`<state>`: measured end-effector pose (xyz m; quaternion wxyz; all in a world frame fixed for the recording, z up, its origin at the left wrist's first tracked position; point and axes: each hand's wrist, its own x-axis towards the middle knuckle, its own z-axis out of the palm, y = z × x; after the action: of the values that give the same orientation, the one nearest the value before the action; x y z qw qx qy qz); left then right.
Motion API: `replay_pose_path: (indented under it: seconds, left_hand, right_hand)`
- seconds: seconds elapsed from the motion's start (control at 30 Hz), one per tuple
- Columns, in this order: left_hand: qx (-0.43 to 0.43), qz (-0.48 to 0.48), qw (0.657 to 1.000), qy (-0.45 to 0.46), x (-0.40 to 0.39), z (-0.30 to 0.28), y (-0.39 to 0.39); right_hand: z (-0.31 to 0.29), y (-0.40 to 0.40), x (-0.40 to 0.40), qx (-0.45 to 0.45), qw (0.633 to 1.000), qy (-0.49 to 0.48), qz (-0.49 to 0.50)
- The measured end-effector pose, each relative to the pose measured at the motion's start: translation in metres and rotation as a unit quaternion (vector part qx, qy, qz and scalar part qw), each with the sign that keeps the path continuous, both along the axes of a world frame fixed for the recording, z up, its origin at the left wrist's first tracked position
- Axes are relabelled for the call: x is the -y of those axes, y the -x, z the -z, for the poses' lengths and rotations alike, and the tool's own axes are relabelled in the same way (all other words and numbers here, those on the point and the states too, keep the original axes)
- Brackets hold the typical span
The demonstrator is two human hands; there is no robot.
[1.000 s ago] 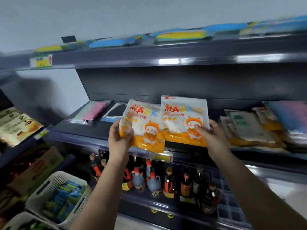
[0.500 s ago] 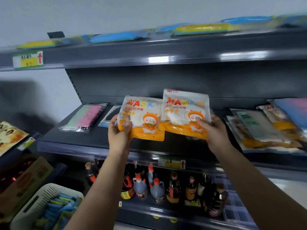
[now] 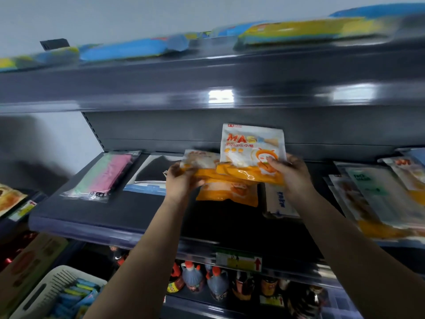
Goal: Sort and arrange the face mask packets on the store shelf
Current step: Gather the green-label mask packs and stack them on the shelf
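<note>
My right hand grips an upright orange and white mask packet by its lower edge, above the dark middle shelf. My left hand holds a second, similar mask packet, tilted nearly flat and low over the shelf. It partly overlaps another orange packet lying on the shelf. A white and blue packet lies under my right wrist. A pink and green packet and a black packet lie at the left.
A heap of mixed mask packets fills the shelf's right end. Blue and yellow packets line the top shelf. Sauce bottles stand on the shelf below. A white basket sits at lower left.
Both hands moved forward over the middle shelf. The left packet has tipped down almost flat onto another packet, while the right packet stays upright. The view is closer and blurred.
</note>
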<state>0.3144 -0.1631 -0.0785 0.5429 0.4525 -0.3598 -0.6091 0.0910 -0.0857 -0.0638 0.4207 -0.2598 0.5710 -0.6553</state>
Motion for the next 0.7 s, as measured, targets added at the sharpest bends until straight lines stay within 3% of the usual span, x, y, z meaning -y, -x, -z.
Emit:
replay_pose_path:
  seconds: [0.13,0.3,0.4,0.53,0.63,0.7]
  left_hand:
    - [0.107,0.026,0.994,0.008,0.01,0.008,-0.001]
    - [0.098,0.071,0.992,-0.025,0.019,0.008,-0.002]
    - [0.079,0.091,0.99,-0.071,0.027,0.013,-0.005]
    - [0.147,0.099,0.981,-0.075,0.038,0.014,-0.013]
    - [0.243,0.091,0.966,-0.002,0.038,0.005,-0.016]
    - [0.332,0.091,0.936,0.077,0.036,0.0,-0.02]
  right_hand:
    - [0.003,-0.001,0.013,-0.037,0.999,-0.021,-0.007]
    - [0.006,-0.012,0.028,-0.064,0.997,-0.042,-0.028]
    - [0.007,-0.016,0.03,-0.136,0.987,-0.084,-0.029]
    - [0.003,-0.021,0.024,-0.196,0.976,-0.091,0.012]
    - [0.001,-0.024,0.015,-0.362,0.922,-0.123,0.056]
    - [-0.002,-0.03,0.006,-0.424,0.894,-0.119,0.083]
